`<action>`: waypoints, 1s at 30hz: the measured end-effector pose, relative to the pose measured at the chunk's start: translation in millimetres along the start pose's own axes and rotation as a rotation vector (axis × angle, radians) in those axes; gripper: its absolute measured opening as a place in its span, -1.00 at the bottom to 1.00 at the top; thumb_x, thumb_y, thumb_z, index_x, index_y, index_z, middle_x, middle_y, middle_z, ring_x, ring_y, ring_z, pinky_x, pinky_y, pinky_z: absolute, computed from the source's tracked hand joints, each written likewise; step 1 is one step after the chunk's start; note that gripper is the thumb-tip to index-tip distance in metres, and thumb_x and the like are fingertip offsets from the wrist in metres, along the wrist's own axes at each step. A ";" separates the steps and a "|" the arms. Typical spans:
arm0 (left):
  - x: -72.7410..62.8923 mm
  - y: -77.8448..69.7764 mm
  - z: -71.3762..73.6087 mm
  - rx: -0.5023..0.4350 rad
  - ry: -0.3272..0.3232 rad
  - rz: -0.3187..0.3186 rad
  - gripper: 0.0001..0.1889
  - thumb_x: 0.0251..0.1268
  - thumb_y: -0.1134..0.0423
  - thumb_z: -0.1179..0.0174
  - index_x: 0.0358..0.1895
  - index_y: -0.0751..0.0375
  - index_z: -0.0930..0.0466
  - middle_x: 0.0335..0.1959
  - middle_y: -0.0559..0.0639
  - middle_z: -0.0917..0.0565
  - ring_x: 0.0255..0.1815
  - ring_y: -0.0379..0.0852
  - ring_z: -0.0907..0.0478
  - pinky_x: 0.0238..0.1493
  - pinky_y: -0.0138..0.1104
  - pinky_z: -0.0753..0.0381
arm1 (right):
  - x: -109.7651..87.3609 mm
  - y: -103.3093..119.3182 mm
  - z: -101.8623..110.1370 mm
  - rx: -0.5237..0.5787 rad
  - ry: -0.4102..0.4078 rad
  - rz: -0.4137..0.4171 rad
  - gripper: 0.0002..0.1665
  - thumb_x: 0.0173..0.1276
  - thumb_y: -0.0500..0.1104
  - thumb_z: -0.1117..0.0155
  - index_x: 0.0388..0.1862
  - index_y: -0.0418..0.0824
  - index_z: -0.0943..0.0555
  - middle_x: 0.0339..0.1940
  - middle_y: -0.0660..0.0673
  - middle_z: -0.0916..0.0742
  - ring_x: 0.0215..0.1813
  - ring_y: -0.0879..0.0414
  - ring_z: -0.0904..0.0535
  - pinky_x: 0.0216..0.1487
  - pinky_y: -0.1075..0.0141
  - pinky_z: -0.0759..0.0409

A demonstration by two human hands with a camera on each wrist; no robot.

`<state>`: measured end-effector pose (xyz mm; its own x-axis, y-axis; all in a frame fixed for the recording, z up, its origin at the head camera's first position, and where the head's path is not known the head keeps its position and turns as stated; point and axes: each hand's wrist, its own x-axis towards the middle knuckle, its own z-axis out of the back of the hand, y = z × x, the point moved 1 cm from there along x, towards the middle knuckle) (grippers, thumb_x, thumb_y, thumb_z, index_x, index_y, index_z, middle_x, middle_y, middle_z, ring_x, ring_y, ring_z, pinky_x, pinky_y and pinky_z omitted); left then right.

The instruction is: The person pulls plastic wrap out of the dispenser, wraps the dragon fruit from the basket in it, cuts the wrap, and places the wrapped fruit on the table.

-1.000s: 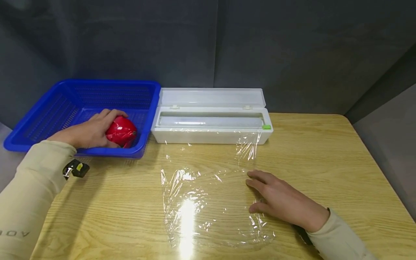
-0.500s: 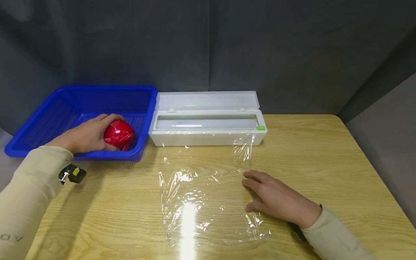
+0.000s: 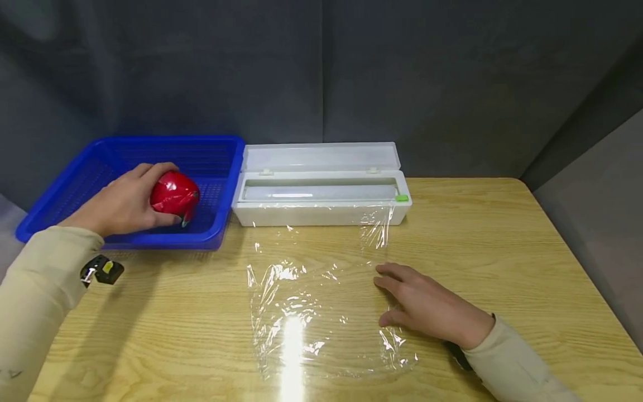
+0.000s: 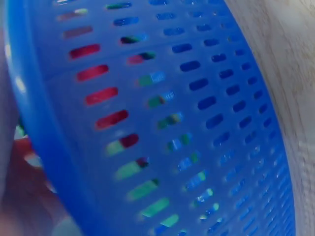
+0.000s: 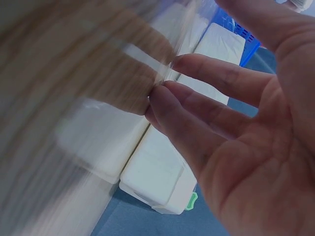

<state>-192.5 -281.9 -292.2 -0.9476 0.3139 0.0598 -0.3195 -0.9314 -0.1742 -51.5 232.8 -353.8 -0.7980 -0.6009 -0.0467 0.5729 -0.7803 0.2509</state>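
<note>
My left hand (image 3: 125, 204) grips a shiny red dragon fruit (image 3: 173, 194) with green tips, over the near side of the blue basket (image 3: 232, 195). Its fingers curl over the top and the thumb lies along the near side. In the left wrist view the basket wall (image 4: 162, 123) hides most of the fruit; red and green show through the slots. A sheet of clear plastic wrap (image 3: 311, 312) lies across the table from the white wrap dispenser (image 3: 321, 214). My right hand (image 3: 432, 304) rests at the sheet's right edge, fingertips (image 5: 162, 98) touching the film and table.
The dispenser's lid (image 3: 321, 156) stands raised at the back, with the wrap roll (image 3: 321, 192) inside and a green slider (image 3: 402, 198) at the right end. A dark curtain (image 3: 427, 84) hangs behind the wooden table (image 3: 477, 240).
My left hand has raised the dragon fruit slightly and moved it a little left in the basket. The right hand stays at the wrap's edge. The head view has shifted slightly.
</note>
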 end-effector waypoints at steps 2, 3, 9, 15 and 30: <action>-1.8 -1.3 4.2 0.004 -0.031 -0.002 0.05 -0.06 -0.02 -0.59 0.55 0.00 -0.22 0.33 0.40 -0.44 0.20 0.50 -0.50 0.07 0.44 -0.55 | -0.2 -0.2 0.3 0.004 0.000 -0.001 -0.19 0.18 0.16 -0.55 0.25 -0.33 -0.62 0.39 -0.31 -0.60 0.38 -0.23 -0.58 0.33 -0.06 -0.62; -2.5 -2.4 6.4 0.009 -0.039 -0.001 0.07 -0.06 -0.02 -0.58 0.58 -0.02 -0.19 0.36 0.41 -0.43 0.23 0.51 -0.47 0.08 0.46 -0.53 | -0.3 -0.3 0.5 0.007 0.000 -0.001 -0.19 0.18 0.16 -0.55 0.25 -0.33 -0.62 0.39 -0.31 -0.60 0.38 -0.23 -0.58 0.33 -0.06 -0.62; -6.4 -10.1 15.8 0.038 -0.069 -0.015 0.09 -0.08 -0.01 -0.58 0.60 -0.07 -0.17 0.39 0.40 -0.40 0.23 0.49 -0.44 0.08 0.45 -0.54 | -1.6 -0.4 1.1 0.009 -0.001 0.002 -0.19 0.18 0.16 -0.55 0.25 -0.34 -0.62 0.39 -0.32 -0.61 0.38 -0.24 -0.58 0.33 -0.06 -0.62; -9.9 -14.8 22.4 0.046 -0.091 -0.010 0.06 -0.07 -0.01 -0.57 0.58 -0.10 -0.20 0.39 0.38 -0.41 0.22 0.46 -0.43 0.06 0.44 -0.54 | -0.9 -0.4 1.6 0.016 0.012 0.003 -0.19 0.20 0.16 -0.54 0.26 -0.35 -0.61 0.39 -0.33 -0.60 0.38 -0.24 -0.58 0.33 -0.06 -0.62; -16.8 -35.7 40.1 0.068 -0.150 -0.024 -0.02 -0.09 -0.02 -0.56 0.49 0.05 -0.30 0.33 0.36 -0.47 0.18 0.42 -0.45 0.05 0.38 -0.59 | -0.1 -0.7 2.3 0.015 0.019 0.006 -0.19 0.20 0.16 -0.53 0.25 -0.35 -0.61 0.39 -0.34 -0.60 0.38 -0.24 -0.58 0.34 -0.06 -0.61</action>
<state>-165.2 -261.2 -247.6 -0.9271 0.3104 0.2100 -0.3369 -0.9357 -0.1045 -52.3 233.8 -351.8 -0.7906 -0.6090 -0.0637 0.5749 -0.7740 0.2652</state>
